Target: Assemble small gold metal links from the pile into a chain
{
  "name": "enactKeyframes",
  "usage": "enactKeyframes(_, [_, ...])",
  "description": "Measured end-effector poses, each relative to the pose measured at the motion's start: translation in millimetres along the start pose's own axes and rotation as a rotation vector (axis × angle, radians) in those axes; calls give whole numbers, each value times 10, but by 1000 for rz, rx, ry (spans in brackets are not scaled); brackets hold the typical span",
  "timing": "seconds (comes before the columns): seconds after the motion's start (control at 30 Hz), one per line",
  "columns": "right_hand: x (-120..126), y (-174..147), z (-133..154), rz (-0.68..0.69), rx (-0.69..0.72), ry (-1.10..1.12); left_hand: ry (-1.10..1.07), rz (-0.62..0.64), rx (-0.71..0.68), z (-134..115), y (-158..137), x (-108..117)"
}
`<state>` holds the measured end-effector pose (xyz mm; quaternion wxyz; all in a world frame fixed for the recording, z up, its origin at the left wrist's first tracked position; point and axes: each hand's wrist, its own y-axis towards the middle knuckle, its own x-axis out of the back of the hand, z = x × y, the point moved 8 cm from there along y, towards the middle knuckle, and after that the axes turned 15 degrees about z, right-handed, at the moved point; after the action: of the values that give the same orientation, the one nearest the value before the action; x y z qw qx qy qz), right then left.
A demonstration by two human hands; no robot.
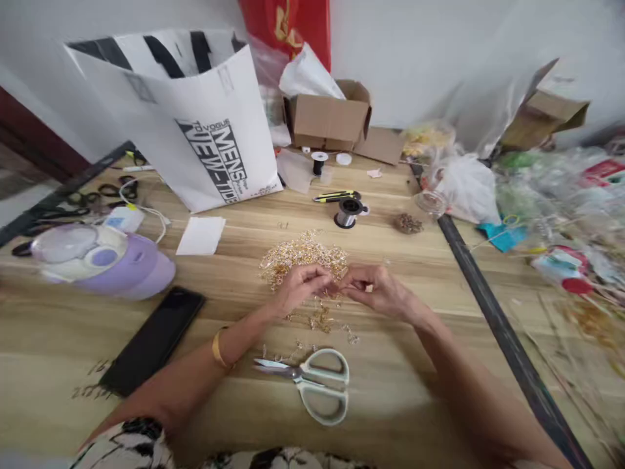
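Wood-grain surface (390, 397) bears a glittering gold-toned pile (306, 249) just beyond the left hand (299, 288); right hand (378, 291) stands farther off. Both pinch narrowly, contents indiscernible.

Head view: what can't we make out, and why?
All head view:
- Anything between left hand and right hand: too small, finger-covered.
- Inside of cardboard box: hidden by front wall, white wrapping.
- Handwriting near black phone: too small, blurred.
- Heap at far right: blurred.
- Patterned sleeve: cut by bottom edge.

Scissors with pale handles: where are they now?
In the head view, the scissors lie on the table at lower centre, between the person's forearms, below the gold-coloured pile.
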<state>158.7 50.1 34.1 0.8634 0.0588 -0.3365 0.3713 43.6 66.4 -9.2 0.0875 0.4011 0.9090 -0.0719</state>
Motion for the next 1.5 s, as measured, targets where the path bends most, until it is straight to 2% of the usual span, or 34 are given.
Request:
enactKeyframes(0.13, [-10,11,-50,-23,-20,27,-90,68,96,116,-32,-102])
enactKeyframes(0.27, [-42,24,-80,-14,-33,54,-144,109,118,150,-42,-199])
enactKeyframes(0.7, [-157,67,44,43,8,46,-148,120,134,246,-36,-250])
enactKeyframes(1.23, [-153,64,44,46,-5,40,-152,111,137,235,-41,-261])
enactKeyframes(1.5, [-141,65,137,0,7,-68,-184,90,143,265,-40,-259])
